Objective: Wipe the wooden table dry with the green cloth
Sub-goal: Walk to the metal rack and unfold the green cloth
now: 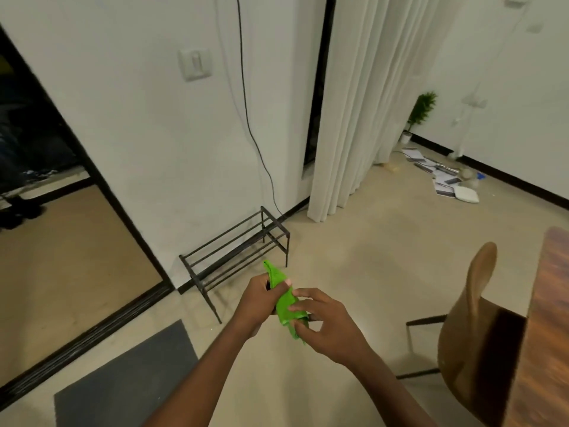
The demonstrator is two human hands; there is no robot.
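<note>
Holding the green cloth (284, 303) in mid-air over the floor, a person readies it. The left hand (255, 303) grips the upper part and the right hand (326, 325) pinches the lower end. The wooden table (551, 318) sits far right, beside a chair (468, 349) — unwiped, it seems. Next, probably: turn right and press the cloth flat on the wood.

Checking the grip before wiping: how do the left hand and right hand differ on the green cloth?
The left hand grips the upper part of the green cloth, thumb across it; the right hand pinches its lower part with fingertips. The left hand lies farther from the wooden table than the right hand. Both hold it in mid-air.
</note>
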